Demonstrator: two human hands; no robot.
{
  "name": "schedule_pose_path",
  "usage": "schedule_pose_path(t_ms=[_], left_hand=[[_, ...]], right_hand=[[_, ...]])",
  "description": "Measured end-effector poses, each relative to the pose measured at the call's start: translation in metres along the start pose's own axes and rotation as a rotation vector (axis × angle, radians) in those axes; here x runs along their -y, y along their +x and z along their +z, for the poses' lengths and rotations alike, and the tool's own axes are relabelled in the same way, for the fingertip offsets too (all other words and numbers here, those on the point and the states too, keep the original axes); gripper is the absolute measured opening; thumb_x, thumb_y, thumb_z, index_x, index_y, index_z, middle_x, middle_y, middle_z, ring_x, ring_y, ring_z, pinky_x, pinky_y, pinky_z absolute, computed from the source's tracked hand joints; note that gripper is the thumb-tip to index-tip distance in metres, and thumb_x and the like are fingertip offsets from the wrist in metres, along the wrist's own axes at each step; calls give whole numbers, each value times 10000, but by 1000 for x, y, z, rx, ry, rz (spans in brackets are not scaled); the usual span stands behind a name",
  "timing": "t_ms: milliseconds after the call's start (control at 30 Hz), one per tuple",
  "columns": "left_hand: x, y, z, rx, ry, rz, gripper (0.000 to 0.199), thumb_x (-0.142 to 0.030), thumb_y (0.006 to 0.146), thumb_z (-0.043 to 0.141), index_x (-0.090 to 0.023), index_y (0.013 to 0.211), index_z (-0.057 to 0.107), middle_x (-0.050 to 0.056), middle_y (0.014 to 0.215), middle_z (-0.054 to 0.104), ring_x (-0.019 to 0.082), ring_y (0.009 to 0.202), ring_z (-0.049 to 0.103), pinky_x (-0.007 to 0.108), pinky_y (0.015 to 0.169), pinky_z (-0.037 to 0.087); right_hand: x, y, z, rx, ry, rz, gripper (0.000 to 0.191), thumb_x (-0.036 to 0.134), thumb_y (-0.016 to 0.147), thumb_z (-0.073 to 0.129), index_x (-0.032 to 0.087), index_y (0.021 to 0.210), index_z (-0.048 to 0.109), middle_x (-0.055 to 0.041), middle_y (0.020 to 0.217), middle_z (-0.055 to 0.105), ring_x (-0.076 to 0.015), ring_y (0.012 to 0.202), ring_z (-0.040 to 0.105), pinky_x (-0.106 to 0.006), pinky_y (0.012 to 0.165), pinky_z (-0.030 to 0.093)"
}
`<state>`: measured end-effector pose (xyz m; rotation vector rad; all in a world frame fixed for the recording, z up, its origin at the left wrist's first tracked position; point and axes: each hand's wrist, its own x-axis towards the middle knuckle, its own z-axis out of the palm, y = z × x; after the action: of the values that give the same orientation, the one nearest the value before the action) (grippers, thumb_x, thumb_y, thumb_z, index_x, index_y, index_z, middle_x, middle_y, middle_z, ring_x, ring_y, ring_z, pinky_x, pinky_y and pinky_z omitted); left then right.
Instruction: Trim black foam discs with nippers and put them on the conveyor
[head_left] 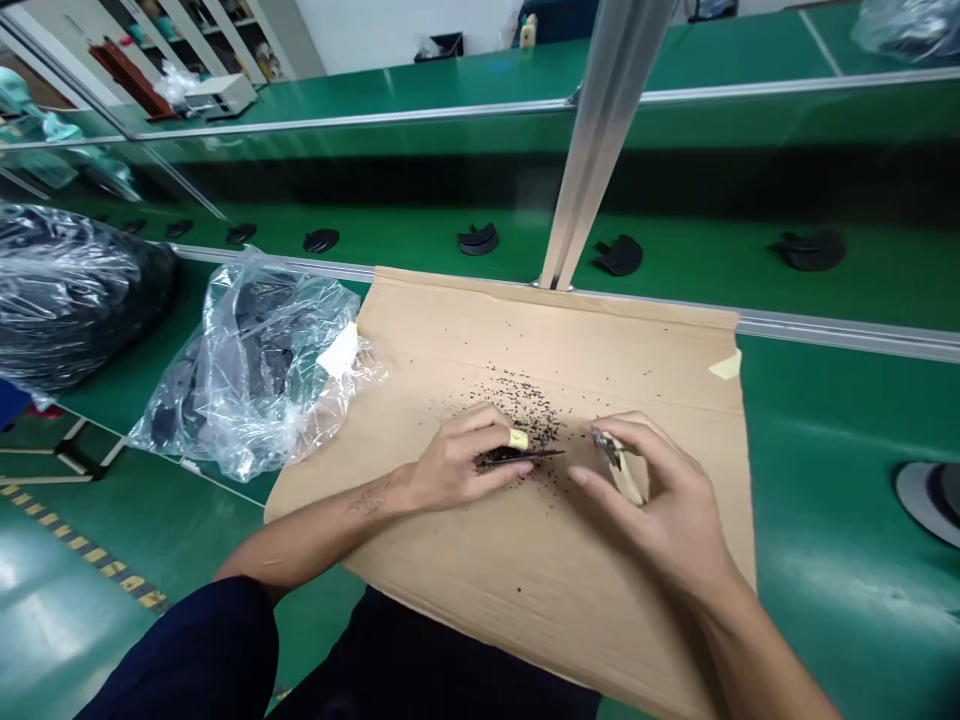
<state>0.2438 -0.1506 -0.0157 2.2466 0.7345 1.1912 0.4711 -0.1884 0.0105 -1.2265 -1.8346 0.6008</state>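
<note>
Thin and black, a flat part point(529, 456) is pinched between the fingers and thumb of my left hand point(463, 462), over the brown cardboard sheet point(420, 545). One left fingertip wears a yellow cover. My right hand point(660, 485) is curled around a small cutting tool point(621, 468), its metal jaws pointing toward the black part, a short gap apart from it. The right thumb is stretched out below the tool. Many tiny black scraps point(525, 402) are scattered on the cardboard just beyond my hands.
A clear plastic bag point(255, 370) of dark parts lies at the left of the cardboard, with a larger full bag point(71, 290) behind it. A metal post point(604, 140) rises at the cardboard's far edge. Curved black pieces point(478, 239) stand in a row on the green surface beyond.
</note>
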Motion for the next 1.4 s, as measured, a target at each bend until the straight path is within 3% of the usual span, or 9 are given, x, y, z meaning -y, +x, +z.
schedule_pose_path(t_ms=[167,400,500,700,867,1067,1400], left_hand=[[-5,0,0,69,-46,-11,130,-272,924,698,-149,889,674,30,790,638,126,716,580,242,626,497],[-10,-2,-1,-44,-379,-199,242,-375,860,783,-169,981,748,54,867,720,136,797,677,252,723,583],[-10,-4,-1,-39,-464,-243,234,-372,863,781,-174,985,763,83,956,761,166,903,719,291,820,612],[-11,-5,-6,-22,-433,-164,205,-304,885,766,-176,1044,752,80,946,755,159,880,716,279,776,606],[-10,-2,-10,-48,-310,-39,175,-237,879,767,-175,1038,731,60,927,707,146,850,672,291,748,576],[-10,1,-11,-80,-210,28,118,-200,887,753,-184,998,714,33,886,689,128,815,656,279,723,551],[-8,0,-10,-70,-150,45,118,-247,899,743,-213,1008,716,38,893,709,146,821,656,293,722,548]], right_hand=[[17,-6,18,57,237,-75,192,148,894,683,242,1055,638,-49,970,690,-200,900,670,-338,770,554],[18,-12,22,29,337,-127,253,35,854,668,227,1013,622,-36,922,650,-160,813,643,-294,681,546],[19,-14,23,37,332,-129,258,21,845,672,221,1000,619,-40,919,647,-166,834,654,-302,695,556],[19,-11,18,99,311,-124,262,46,849,678,209,1048,630,-72,983,668,-185,863,672,-322,699,575],[13,-7,8,83,116,-199,294,42,862,651,202,1108,623,-93,1028,683,-202,920,679,-337,739,566],[3,-5,7,8,-289,-326,219,127,887,681,184,1093,632,-89,955,730,-211,801,661,-350,660,474],[3,-7,7,60,-357,-350,253,150,929,643,222,1169,610,-77,958,750,-227,820,669,-373,649,426]])
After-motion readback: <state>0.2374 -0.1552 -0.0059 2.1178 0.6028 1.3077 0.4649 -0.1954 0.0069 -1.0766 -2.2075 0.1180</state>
